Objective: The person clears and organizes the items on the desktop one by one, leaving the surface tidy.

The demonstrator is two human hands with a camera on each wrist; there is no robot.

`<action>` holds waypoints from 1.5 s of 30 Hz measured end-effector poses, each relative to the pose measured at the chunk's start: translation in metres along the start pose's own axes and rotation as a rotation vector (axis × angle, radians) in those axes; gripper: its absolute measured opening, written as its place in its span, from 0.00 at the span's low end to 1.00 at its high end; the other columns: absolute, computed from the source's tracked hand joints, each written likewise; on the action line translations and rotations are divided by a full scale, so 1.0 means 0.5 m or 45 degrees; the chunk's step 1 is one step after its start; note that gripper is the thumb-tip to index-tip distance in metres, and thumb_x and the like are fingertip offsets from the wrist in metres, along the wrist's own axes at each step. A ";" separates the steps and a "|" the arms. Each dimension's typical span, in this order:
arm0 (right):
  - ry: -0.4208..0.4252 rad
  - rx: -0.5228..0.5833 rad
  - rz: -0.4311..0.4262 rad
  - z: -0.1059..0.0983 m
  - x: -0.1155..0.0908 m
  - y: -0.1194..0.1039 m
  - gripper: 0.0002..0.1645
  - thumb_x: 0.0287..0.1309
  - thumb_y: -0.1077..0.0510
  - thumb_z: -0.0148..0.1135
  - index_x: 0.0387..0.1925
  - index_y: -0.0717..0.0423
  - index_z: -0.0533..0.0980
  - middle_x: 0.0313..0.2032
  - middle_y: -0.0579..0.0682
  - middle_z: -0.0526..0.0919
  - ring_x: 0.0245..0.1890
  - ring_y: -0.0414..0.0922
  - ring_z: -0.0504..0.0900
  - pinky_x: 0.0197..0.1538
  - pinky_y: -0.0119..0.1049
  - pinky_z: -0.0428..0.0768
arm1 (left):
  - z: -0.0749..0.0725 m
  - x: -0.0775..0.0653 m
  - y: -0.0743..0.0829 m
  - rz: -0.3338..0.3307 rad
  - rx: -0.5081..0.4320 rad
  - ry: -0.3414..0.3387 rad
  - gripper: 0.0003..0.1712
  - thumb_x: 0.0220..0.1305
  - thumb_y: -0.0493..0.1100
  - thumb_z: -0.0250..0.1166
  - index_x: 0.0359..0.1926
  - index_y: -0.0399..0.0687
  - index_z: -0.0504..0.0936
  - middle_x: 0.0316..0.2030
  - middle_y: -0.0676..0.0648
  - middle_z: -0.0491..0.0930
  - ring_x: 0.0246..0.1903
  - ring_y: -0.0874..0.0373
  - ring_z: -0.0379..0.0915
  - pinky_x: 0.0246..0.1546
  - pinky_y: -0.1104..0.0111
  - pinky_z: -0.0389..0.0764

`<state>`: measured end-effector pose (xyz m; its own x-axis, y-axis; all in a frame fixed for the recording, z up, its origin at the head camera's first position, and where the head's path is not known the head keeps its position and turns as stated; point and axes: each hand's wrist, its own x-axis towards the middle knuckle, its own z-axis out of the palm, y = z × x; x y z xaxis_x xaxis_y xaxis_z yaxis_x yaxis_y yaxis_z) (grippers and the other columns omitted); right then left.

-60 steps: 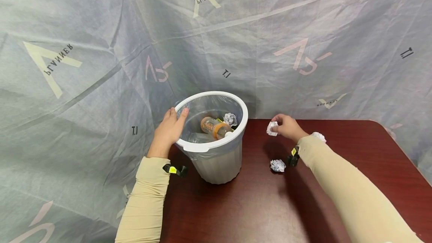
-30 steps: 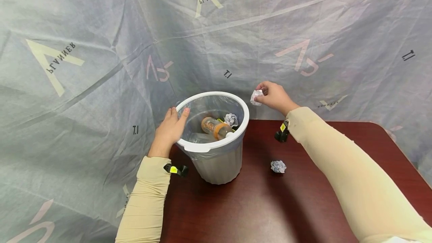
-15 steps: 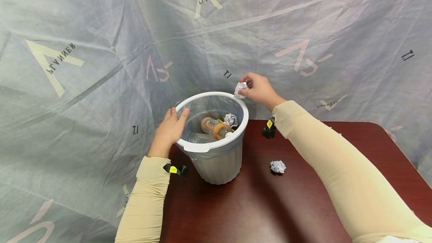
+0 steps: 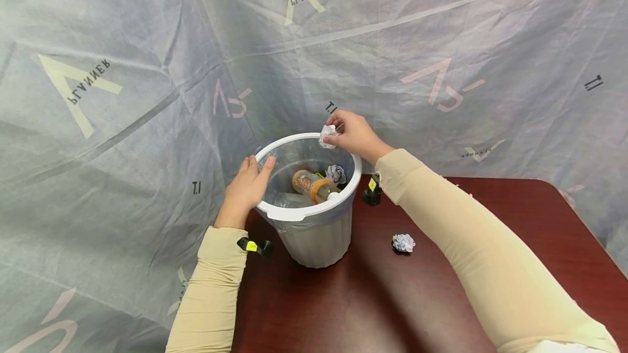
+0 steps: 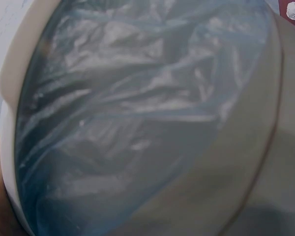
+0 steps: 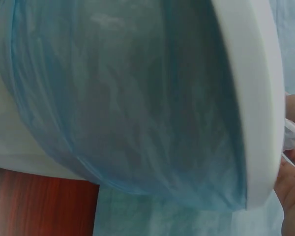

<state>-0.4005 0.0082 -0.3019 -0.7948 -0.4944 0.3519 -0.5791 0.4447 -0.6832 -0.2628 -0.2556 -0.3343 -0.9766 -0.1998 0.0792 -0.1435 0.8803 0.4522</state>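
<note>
A grey trash can (image 4: 321, 244) with a white rim (image 4: 287, 214) and a clear plastic liner (image 5: 132, 93) stands on the table. My left hand (image 4: 243, 189) holds its left rim, thumb over the inside and fingers outside. Between the thumb and fingers of my right hand (image 4: 354, 134), a crumpled paper ball (image 4: 327, 137) is pinched above the far part of the can's opening. Inside the can lie a plastic bottle (image 4: 310, 185) with orange markings and another paper ball (image 4: 336, 174). The right wrist view has the can's liner filling most of it, with the hand partly cut off.
A crumpled paper ball (image 4: 404, 243) lies on the dark red table (image 4: 392, 293), right of the can. The right sleeve (image 4: 456, 222) covers part of the table behind it. Grey printed sheeting (image 4: 417, 70) hangs along the back and left sides.
My right hand has lifted the paper ball off the right side of the table and carried it left, over the can. The left hand has stayed on the rim.
</note>
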 end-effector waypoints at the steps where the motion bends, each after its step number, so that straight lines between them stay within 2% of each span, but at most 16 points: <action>1: -0.006 -0.002 0.005 0.001 0.000 0.000 0.19 0.61 0.54 0.73 0.51 0.53 0.76 0.50 0.53 0.79 0.48 0.48 0.81 0.47 0.45 0.81 | 0.000 0.000 0.001 0.001 -0.001 -0.001 0.63 0.65 0.82 0.20 0.80 0.35 0.39 0.79 0.32 0.40 0.74 0.30 0.46 0.68 0.33 0.52; 6: -0.014 0.004 0.019 0.005 0.000 -0.002 0.23 0.61 0.52 0.74 0.54 0.52 0.76 0.53 0.52 0.78 0.50 0.49 0.80 0.49 0.45 0.80 | -0.003 -0.001 0.002 0.004 0.003 -0.004 0.63 0.65 0.82 0.20 0.80 0.34 0.39 0.79 0.32 0.40 0.74 0.30 0.46 0.68 0.33 0.52; 13: -0.037 0.091 0.028 0.003 -0.001 0.005 0.35 0.58 0.47 0.75 0.64 0.47 0.72 0.63 0.51 0.71 0.60 0.50 0.77 0.54 0.45 0.81 | -0.004 -0.001 0.001 -0.002 0.010 -0.002 0.62 0.66 0.81 0.20 0.80 0.34 0.39 0.79 0.32 0.40 0.74 0.29 0.46 0.68 0.33 0.52; 23: 0.102 0.177 -0.020 -0.027 -0.035 0.048 0.32 0.63 0.44 0.70 0.63 0.52 0.73 0.64 0.53 0.71 0.62 0.56 0.76 0.59 0.47 0.77 | 0.001 0.000 0.000 0.005 0.000 0.001 0.63 0.65 0.82 0.20 0.80 0.34 0.39 0.79 0.32 0.41 0.74 0.29 0.46 0.68 0.34 0.52; 29: 0.198 0.138 0.017 -0.059 -0.073 0.117 0.31 0.62 0.43 0.70 0.60 0.53 0.75 0.62 0.54 0.74 0.59 0.54 0.78 0.56 0.52 0.78 | 0.002 0.001 -0.002 0.003 0.010 0.000 0.63 0.65 0.82 0.19 0.80 0.34 0.39 0.79 0.32 0.41 0.74 0.29 0.47 0.68 0.34 0.53; 32: 0.198 0.086 0.064 -0.071 -0.100 0.160 0.30 0.62 0.43 0.70 0.59 0.53 0.75 0.60 0.55 0.77 0.58 0.54 0.79 0.56 0.54 0.78 | 0.002 0.002 -0.003 0.004 0.014 -0.002 0.64 0.64 0.83 0.19 0.80 0.35 0.39 0.79 0.32 0.41 0.74 0.29 0.47 0.68 0.33 0.53; 37: 0.110 0.048 0.153 -0.076 -0.154 0.238 0.31 0.64 0.42 0.69 0.61 0.54 0.74 0.59 0.57 0.78 0.59 0.56 0.78 0.56 0.58 0.77 | 0.002 0.002 -0.002 0.005 0.013 -0.008 0.64 0.64 0.82 0.19 0.80 0.35 0.38 0.79 0.32 0.40 0.74 0.30 0.46 0.68 0.33 0.52; 45: 0.021 0.030 0.279 -0.049 -0.246 0.348 0.36 0.64 0.37 0.66 0.64 0.53 0.72 0.60 0.60 0.77 0.58 0.57 0.78 0.56 0.57 0.76 | 0.001 0.003 -0.003 0.012 0.019 -0.004 0.63 0.65 0.82 0.20 0.79 0.33 0.40 0.78 0.31 0.42 0.74 0.29 0.47 0.68 0.34 0.53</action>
<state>-0.4082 0.1646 -0.4484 -0.9041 -0.3757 0.2034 -0.3879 0.5225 -0.7593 -0.2643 -0.2569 -0.3351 -0.9784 -0.1901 0.0809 -0.1364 0.8885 0.4381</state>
